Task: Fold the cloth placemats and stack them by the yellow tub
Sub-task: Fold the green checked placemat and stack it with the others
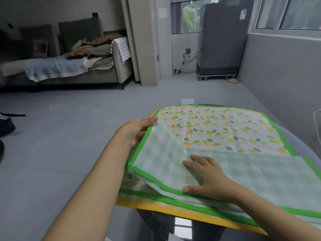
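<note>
A green-edged placemat [222, 129] with a lemon-and-leaf print lies spread on a round dark glass table [156, 221]. Its near part is turned over, showing a pale green checked underside [161, 153]. My left hand [137, 131] grips the mat's left green edge, thumb on top. My right hand [206, 178] rests flat on the turned-over checked part near the front edge, fingers spread. More mats lie underneath, one with a green edge and one with a yellow edge [156, 206]. No yellow tub is in view.
The table's left rim is close to my left arm; grey floor lies beyond. A sofa [69, 66] piled with clothes stands far left, a grey appliance [224, 40] by the window. A pale object [317, 122] is cut off at the right edge.
</note>
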{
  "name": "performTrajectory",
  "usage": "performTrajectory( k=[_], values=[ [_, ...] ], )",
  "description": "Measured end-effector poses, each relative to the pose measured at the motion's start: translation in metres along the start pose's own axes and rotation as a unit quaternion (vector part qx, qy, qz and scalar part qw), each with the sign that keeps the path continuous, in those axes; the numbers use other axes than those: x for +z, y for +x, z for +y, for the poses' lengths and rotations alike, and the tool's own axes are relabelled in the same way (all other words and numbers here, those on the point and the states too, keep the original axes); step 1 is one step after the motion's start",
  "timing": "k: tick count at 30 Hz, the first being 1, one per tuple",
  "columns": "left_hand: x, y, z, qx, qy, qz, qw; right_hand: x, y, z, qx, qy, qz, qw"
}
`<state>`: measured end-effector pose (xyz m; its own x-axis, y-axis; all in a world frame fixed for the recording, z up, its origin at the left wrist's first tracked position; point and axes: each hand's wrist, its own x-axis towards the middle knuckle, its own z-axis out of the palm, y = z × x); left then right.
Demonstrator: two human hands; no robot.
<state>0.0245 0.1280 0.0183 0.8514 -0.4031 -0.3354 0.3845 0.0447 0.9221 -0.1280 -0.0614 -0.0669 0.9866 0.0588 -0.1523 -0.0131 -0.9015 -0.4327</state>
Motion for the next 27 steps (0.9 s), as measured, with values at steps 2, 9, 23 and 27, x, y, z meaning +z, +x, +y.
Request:
performTrajectory(
  k=[2,9,23,27],
  values=[
    [0.016,-0.003,0.005,0.012,-0.019,-0.019,1.000,-0.011,-0.008,0.006,-0.010,0.048,-0.010,0.999],
    [0.075,-0.005,-0.005,0.055,-0.041,-0.067,0.995,-0.042,-0.039,0.032,0.045,0.300,0.082,0.949],
    [0.169,0.003,-0.091,0.048,0.004,-0.019,0.999,-0.059,-0.072,0.054,0.173,0.428,0.127,0.878],
    [0.178,0.010,-0.109,0.052,0.042,0.002,0.998,-0.048,-0.075,0.057,0.193,0.358,0.129,0.904]
  ],
)
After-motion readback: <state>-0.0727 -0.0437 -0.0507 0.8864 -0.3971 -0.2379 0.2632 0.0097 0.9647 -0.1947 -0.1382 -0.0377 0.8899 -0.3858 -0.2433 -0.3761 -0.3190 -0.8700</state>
